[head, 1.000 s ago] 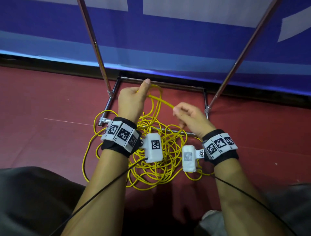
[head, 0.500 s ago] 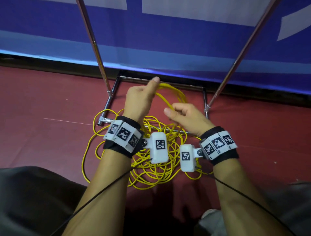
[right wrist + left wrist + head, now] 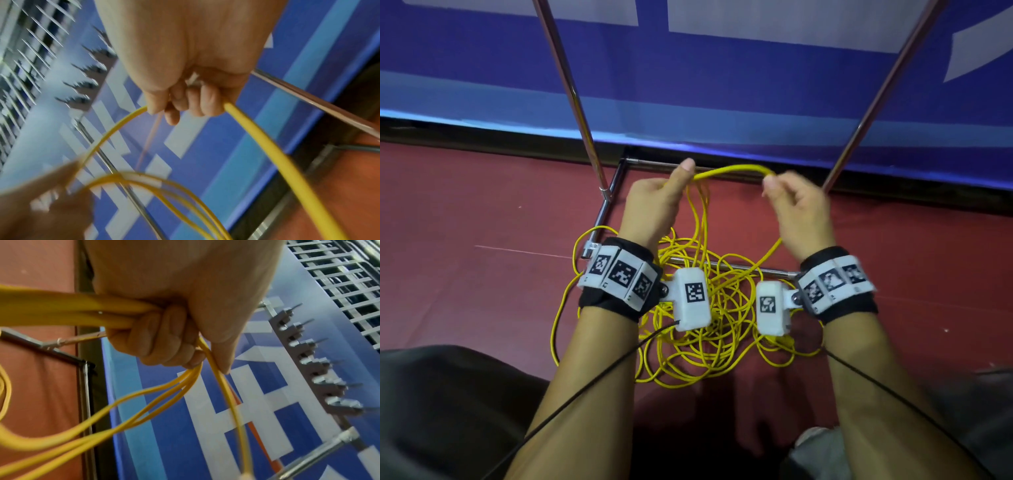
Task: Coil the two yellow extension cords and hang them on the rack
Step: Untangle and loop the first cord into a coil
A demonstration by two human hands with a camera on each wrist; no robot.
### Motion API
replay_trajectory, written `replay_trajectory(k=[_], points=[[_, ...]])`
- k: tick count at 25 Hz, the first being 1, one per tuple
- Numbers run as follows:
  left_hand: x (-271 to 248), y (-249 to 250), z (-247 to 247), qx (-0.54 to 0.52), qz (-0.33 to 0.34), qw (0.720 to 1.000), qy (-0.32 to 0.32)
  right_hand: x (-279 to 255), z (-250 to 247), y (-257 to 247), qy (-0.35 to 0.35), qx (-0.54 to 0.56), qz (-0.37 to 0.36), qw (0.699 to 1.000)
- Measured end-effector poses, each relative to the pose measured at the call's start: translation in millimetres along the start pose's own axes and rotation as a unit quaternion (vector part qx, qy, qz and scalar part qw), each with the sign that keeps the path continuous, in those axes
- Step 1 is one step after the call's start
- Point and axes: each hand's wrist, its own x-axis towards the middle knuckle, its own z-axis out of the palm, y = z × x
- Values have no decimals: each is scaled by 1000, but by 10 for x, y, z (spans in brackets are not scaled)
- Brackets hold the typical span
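A tangle of yellow cord (image 3: pixel 709 329) lies on the red floor between my forearms, over the rack's base bars. My left hand (image 3: pixel 654 202) grips several gathered loops of the cord (image 3: pixel 102 316), fingers curled round them, thumb up. My right hand (image 3: pixel 794 202) pinches a single strand (image 3: pixel 267 146) that arcs across to the left hand (image 3: pixel 732 168) and drops from the right hand to the pile. The metal rack's two slanted poles (image 3: pixel 571 99) rise on both sides; its row of hooks (image 3: pixel 316 366) shows in the left wrist view.
A blue and white banner (image 3: pixel 722 85) stands just behind the rack. The rack's floor frame (image 3: pixel 606 205) surrounds the far part of the pile. My dark trouser legs (image 3: pixel 448 411) fill the lower corners, and black sensor cables run along both forearms.
My right hand has moved right and up, away from the left hand, drawing a strand of cord out between them. The left hand has kept its hold on the loops.
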Motion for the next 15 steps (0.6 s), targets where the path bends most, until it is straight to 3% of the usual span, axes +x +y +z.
replay_trajectory(k=[3,7,10,12,14,15], points=[[-54,37,84,6,-23,999,-33,112,-182,-226,59,-23,-57,996],[-100,145,124,-87,-11,995,-48,-21,-66,-108,-20,-63,-28,997],[-76,187,98,-181,11,983,-6,-81,75,143,-100,-114,0,988],[-34,185,27,-218,-1,975,45,-187,150,402,-153,-123,62,979],[34,99,-104,-206,-22,971,119,-308,182,594,-175,-5,155,972],[73,30,-176,-189,-30,970,147,-331,170,631,-152,54,180,970]])
